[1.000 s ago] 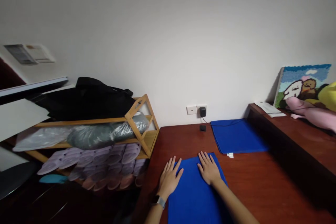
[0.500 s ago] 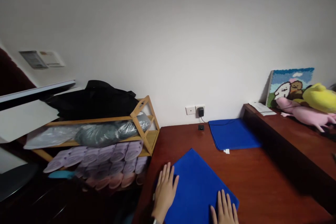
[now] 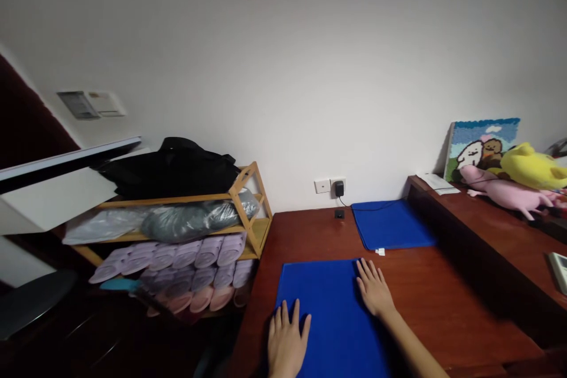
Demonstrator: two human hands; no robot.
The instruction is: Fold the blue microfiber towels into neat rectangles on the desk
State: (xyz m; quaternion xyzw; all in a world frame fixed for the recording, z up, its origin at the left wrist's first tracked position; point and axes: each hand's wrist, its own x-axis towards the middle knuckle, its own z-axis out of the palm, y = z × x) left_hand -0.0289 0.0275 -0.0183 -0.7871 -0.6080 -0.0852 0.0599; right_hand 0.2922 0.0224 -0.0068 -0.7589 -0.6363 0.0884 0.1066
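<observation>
A blue cloth (image 3: 330,313) lies flat on the reddish-brown desk (image 3: 425,301), its far edge nearly parallel to the wall. Over its left side rests my left hand (image 3: 287,339), fingers spread and pressed flat. My right hand (image 3: 374,289) lies open along the far right edge, fingertips near the corner. Neither hand grips anything. A second blue cloth (image 3: 392,224), neatly folded with a white tag, sits farther back by the wall. The near part of the first cloth runs out of view at the bottom.
A black adapter (image 3: 339,189) is plugged into the wall, its cord crossing the folded cloth. On the left stands a wooden rack (image 3: 261,230) with a black bag (image 3: 172,171) and rows of slippers (image 3: 208,253). Plush toys (image 3: 505,186) lie on the raised ledge at right.
The near cloth has turned from a diamond slant to lying square with the desk. My right hand has moved forward to its far right corner; my left hand has come slightly nearer me.
</observation>
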